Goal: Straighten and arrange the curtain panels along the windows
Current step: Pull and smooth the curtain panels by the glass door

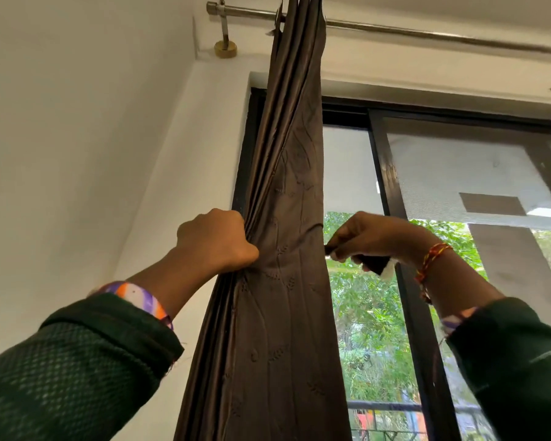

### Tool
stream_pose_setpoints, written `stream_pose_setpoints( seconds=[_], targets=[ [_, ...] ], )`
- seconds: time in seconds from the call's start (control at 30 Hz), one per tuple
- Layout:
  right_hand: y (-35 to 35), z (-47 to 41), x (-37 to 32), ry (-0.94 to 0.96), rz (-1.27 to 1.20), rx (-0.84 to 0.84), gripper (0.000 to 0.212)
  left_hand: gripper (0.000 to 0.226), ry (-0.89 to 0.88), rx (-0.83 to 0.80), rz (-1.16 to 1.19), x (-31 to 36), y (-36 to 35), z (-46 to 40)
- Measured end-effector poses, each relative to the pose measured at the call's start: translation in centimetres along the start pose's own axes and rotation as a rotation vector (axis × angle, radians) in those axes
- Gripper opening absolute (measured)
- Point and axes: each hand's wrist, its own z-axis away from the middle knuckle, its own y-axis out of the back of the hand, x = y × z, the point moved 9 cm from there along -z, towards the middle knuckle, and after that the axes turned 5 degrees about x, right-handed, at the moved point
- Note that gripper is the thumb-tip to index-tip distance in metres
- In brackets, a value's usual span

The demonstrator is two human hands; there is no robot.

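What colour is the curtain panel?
Dark brown curtain panel with a faint embroidered leaf pattern, in the head view.

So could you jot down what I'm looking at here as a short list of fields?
place: window corner, seen from below
curtain: brown, bunched into narrow folds, hanging from the rod
rod: metal, on a wall bracket
left hand: grips the curtain's left folds
right hand: pinches a dark strip with a white end at the curtain's right edge
window: dark frame, mostly uncovered, greenery outside
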Motion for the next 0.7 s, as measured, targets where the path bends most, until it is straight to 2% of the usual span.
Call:
stream_pose_setpoints(
  seconds=[0.07,0.17,0.27,0.3,0.37,0.47,0.53,0.57,0.7],
  targets=[
    [2.2,0.3,0.2,-0.062,0.086,0.159,0.013,0.026,0.02,0.05,0.029,0.1,-0.1,0.4],
    [5.7,1.8,-0.3,-0.085,0.162,0.53,0.026,0.044,0.054,0.168,0.114,0.3,0.0,1.2],
    [6.7,3.9,-3.6,0.117,0.088,0.784,0.015,0.038,-0.019,0.27,0.2,1.1,-0.1,1.9],
    [6.3,4.3,-4.9,0.206,0.047,0.795,0.017,0.034,-0.062,0.294,0.247,1.5,-0.1,2.0],
    [4.6,4.1,-7.0,0.346,-0.038,0.694,0.02,0.034,-0.142,0.267,0.359,2.4,-0.2,2.1],
    [1.7,2.9,-8.5,0.447,-0.091,0.51,0.027,0.043,-0.223,-0.018,0.58,4.2,-1.7,2.1],
    [1.2,2.4,-8.2,0.448,-0.142,0.469,0.033,0.05,-0.279,-0.152,0.625,5.1,-2.4,2.6],
    [1.3,2.3,-7.9,0.442,-0.184,0.463,0.037,0.048,-0.317,-0.117,0.602,5.2,-2.2,2.6],
    [1.1,2.1,-6.8,0.402,-0.37,0.403,0.045,0.024,-0.426,0.269,0.461,4.8,0.7,2.4]
  ],
)
